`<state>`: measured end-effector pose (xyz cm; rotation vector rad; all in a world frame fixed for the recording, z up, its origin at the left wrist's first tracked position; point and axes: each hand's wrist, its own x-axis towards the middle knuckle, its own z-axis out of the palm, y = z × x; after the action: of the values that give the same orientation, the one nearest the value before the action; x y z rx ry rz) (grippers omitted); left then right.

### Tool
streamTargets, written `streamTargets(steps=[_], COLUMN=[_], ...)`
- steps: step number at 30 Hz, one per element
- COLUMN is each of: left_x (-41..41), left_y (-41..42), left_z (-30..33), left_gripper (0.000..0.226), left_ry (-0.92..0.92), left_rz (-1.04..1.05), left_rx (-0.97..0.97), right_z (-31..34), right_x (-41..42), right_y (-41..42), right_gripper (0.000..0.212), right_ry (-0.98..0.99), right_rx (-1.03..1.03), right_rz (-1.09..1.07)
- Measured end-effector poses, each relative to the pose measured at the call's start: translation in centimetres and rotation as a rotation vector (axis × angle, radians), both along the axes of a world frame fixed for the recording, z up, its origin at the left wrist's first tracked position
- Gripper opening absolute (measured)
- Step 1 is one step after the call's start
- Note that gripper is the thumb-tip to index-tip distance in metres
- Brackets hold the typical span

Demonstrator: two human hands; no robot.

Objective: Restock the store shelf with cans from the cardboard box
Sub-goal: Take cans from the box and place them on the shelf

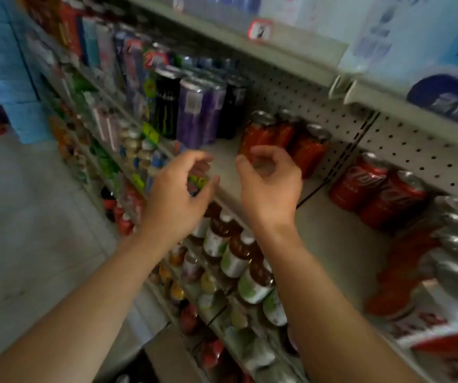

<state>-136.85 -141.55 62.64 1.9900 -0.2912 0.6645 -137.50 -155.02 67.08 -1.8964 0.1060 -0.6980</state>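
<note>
**Empty hands at the can shelf**

Both hands hover empty with loosely curled fingers, left hand and right hand, over the beige shelf. Three orange-red cans stand behind them; two red cola cans stand rightward against the pegboard back.

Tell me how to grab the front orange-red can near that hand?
Wrap your grip round the smooth round side of the upright orange-red can, coming from the open shelf front. Other cans crowd behind it, and the right hand hangs empty just before it.
</note>
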Motion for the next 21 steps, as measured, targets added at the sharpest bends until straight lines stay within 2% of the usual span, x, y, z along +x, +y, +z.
streamTargets(steps=[2, 4, 5, 6, 9, 10, 12, 14, 16, 18, 21], left_x=[-4.7, -8.7, -10.4, -12.6, -20.4, -22.5, -26.3, -29.3, -31.5, -32.9, -34.4], left_y=[2.5, 5.2, 6.1, 7.2, 9.8, 10.1, 10.6, 10.9, 11.0, 10.7, 10.3], left_z=[-3.5, -10.2, -13.9, -17.9, -30.4, -33.3, -39.4, -46.1, -52.0, -56.6, -63.3], left_gripper=[0.016, 0.016, 0.019, 0.020, 0.015, 0.011, 0.016, 0.030, 0.033, 0.027, 0.032], left_ry=[0.030, 0.254, 0.409, 0.588, 1.006, 1.114, 1.281, 1.334, 1.359, 1.381, 1.374], left_rz=[0.046, 0.092, 0.102, 0.110, 0.140, 0.127, 0.113, 0.167, 0.238, 0.306, 0.316], left_rx=[-0.056, -0.055, -0.032, -0.007, 0.083, 0.132, 0.218, 0.194, 0.150, 0.126, 0.100], right_z=[-2.2, -7.3, -10.5, -14.6, -29.6, -34.1, -42.4, -49.2, -55.7, -62.0, -72.3], right_x=[-5.1, -9.1, -10.2, -11.4, -15.0, -15.8, -17.4, -18.5, -19.1, -19.8, -21.0], right_y=[2.9, 5.7, 6.5, 7.4, 8.7, 8.5, 8.3, 8.5, 8.7, 8.9, 9.2], right_gripper=[0.006, 0.008, 0.008, 0.008, 0.023, 0.027, 0.031, 0.015, 0.036, 0.049, 0.069], right_ry=[-0.072, -0.013, 0.091, 0.274, 0.941, 1.063, 1.182, 1.195, 1.172, 1.215, 1.269], right_rx=[0.037, -0.010, -0.083, -0.157, -0.264, -0.331, -0.531, -0.798, -0.915, -0.923, -0.891], right_rz=[0.210, 0.464, 0.585, 0.698, 0.902, 0.912, 0.965, 1.041, 1.053, 1.016, 0.903])
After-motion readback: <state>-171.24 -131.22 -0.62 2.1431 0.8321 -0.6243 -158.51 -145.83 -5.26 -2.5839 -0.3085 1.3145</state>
